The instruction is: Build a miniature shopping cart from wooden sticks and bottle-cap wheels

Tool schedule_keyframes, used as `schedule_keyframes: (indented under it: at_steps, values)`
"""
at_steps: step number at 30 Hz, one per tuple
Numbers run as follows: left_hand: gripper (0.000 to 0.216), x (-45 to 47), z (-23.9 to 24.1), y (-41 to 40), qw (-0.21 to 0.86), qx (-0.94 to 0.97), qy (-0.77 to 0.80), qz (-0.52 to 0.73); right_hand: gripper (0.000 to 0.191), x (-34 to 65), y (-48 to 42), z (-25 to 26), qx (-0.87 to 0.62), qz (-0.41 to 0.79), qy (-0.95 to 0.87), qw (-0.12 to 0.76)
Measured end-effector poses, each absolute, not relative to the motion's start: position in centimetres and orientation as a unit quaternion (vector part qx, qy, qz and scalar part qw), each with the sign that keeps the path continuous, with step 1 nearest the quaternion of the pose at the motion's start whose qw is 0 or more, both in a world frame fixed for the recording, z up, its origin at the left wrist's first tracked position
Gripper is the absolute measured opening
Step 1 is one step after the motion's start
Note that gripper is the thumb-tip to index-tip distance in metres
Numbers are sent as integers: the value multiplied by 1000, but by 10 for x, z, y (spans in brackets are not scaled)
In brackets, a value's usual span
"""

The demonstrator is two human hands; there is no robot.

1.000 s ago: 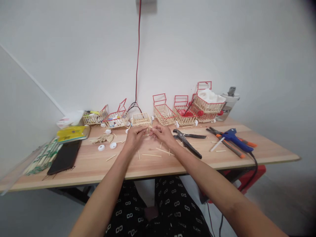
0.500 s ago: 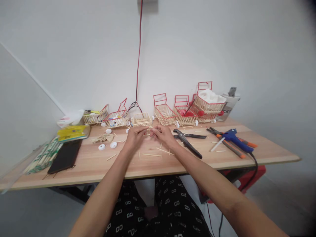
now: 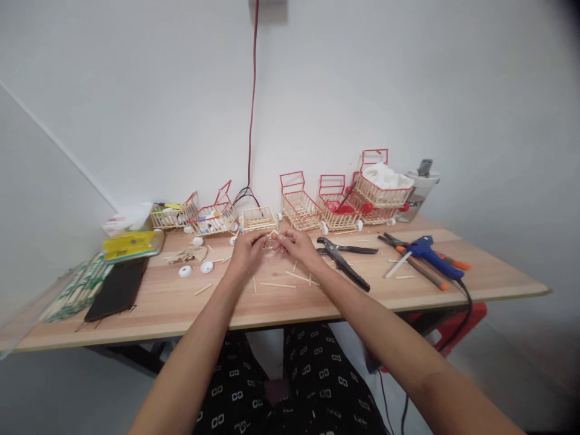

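My left hand (image 3: pixel 247 251) and my right hand (image 3: pixel 296 244) meet over the middle of the wooden table (image 3: pixel 290 299). Both pinch a small piece made of thin wooden sticks (image 3: pixel 270 238), held between the fingertips just above the tabletop. Loose wooden sticks (image 3: pixel 277 284) lie on the table right in front of my hands. A small bare stick basket (image 3: pixel 259 219) stands just behind my fingers. Black pliers (image 3: pixel 342 258) lie to the right of my right hand.
Several stick baskets with red frames (image 3: pixel 301 205) line the wall. A blue glue gun (image 3: pixel 430 254) and orange-handled tools lie at right. White wheels (image 3: pixel 185 270), a black tablet (image 3: pixel 118 289), a yellow box (image 3: pixel 131 244) and bundled sticks (image 3: pixel 75 290) are at left. A red-black cable (image 3: pixel 252 96) hangs down the wall.
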State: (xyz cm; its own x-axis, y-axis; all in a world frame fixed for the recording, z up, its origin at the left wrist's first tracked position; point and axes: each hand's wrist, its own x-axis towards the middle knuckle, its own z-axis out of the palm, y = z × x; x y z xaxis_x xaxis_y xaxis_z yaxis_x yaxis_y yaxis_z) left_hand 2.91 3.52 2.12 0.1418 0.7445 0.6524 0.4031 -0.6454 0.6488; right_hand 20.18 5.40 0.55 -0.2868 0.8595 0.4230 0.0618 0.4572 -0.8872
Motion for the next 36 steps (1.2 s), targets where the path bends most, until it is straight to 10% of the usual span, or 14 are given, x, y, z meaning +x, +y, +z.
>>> schedule_keyframes:
  at_steps: [36]
  values:
    - [25, 32, 18, 38, 171, 724, 391, 542, 22, 202, 55, 4, -338, 405, -688, 499]
